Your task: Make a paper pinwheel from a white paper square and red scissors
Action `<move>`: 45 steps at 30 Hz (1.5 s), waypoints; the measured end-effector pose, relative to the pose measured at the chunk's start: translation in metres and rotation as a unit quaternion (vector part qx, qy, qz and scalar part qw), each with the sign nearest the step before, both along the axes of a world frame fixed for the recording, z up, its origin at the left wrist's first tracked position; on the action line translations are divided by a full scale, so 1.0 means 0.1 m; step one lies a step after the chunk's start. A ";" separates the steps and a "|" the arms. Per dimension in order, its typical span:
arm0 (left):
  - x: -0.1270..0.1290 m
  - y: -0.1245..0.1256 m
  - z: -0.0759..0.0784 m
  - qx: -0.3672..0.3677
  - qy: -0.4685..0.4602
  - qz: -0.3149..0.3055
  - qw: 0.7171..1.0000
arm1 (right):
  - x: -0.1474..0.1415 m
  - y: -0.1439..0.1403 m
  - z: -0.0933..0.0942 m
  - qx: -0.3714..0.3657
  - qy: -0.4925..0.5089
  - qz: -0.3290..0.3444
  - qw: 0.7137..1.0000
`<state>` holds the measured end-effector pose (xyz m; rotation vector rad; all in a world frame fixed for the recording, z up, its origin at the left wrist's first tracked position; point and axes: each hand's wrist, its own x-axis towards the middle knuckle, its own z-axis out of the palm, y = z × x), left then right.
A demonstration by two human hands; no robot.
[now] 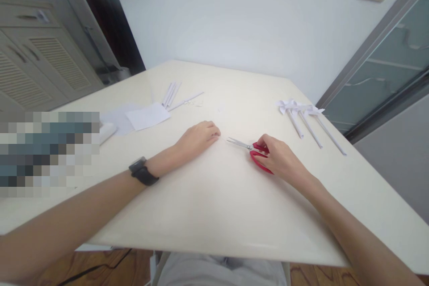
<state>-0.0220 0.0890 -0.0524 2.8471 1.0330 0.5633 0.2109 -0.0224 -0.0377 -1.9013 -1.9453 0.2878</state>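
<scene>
Beyond your left hand, to its left, lie loose sheets; they look light, so a sweep of that forearm could push them toward the desk edge. Nearer that hand, just past the sheets, the paper rolls could roll or crush if your sleeveless arm swings outward. The thin stick and the scraps beside it, farther off than your fingertips, could scatter under a brush of the knuckles.

Your left hand rests low, fingers drawn together and tips curled; you can't tell from here whether they pinch a sliver of paper or only touch the desk. That matters most: the scissors lie just to the right of those fingertips, blades slightly parted, tips pointing straight at them. If you slide the blades left or close them without watching, you could nick a finger.

Your right hand grips the red handles, fingers wrapped in and around the loops. A loose hold could let the blades twist off line. To its right, beyond the knuckles, three pinwheels lie close together; a wide elbow could bend their folded heads.
</scene>
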 end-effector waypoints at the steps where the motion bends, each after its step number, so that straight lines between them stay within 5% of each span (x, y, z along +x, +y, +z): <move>1: 0.01 0.00 0.00 0.004 0.006 -0.006 1.000 | 0.00 0.00 0.00 0.000 -0.003 -0.002 1.000; 10: -0.11 -0.14 0.06 0.043 0.080 -0.081 0.993 | 0.33 0.17 -0.17 0.019 -0.015 -0.030 0.999; 23: -0.29 -0.15 0.09 0.033 0.071 -0.073 0.994 | 0.61 0.27 -0.28 0.014 0.004 -0.001 1.000; 32: -0.27 -0.01 0.01 0.012 0.083 -0.064 0.994 | 0.41 0.19 -0.24 0.099 -0.047 -0.004 0.994; 45: -0.10 -0.03 -0.01 0.096 0.066 -0.082 0.990 | -0.08 0.14 -0.24 0.186 -0.158 0.139 0.960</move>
